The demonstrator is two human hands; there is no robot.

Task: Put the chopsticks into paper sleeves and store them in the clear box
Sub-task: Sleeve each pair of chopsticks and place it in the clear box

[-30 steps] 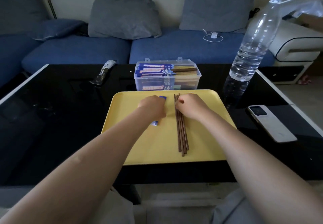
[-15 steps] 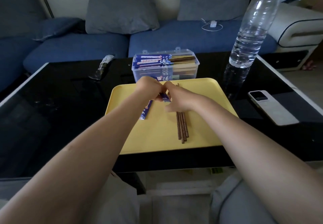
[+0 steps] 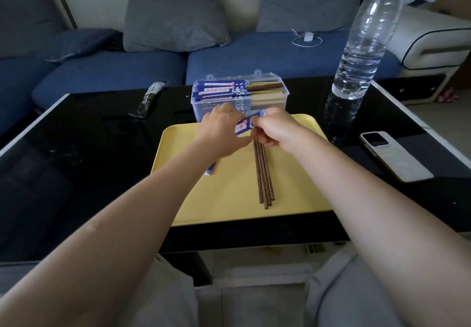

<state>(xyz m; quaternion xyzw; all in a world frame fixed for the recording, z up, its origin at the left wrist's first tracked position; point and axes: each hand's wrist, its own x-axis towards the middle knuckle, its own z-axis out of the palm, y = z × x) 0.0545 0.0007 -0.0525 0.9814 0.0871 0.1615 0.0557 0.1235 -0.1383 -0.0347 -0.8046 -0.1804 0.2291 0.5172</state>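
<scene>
Now both hands meet on a blue paper sleeve (image 3: 245,124) above the yellow tray (image 3: 229,199).
Left hand (image 3: 221,131) and right hand (image 3: 274,130) pinch it with curled fingers; brown chopsticks (image 3: 263,173) lie on the tray, just before the clear box (image 3: 267,97).

The tray (image 3: 229,207) lay on the table (image 3: 76,161). The clear box (image 3: 267,99) stood behind it, chopsticks (image 3: 265,176) on it. A bottle (image 3: 356,71) stood right.
</scene>
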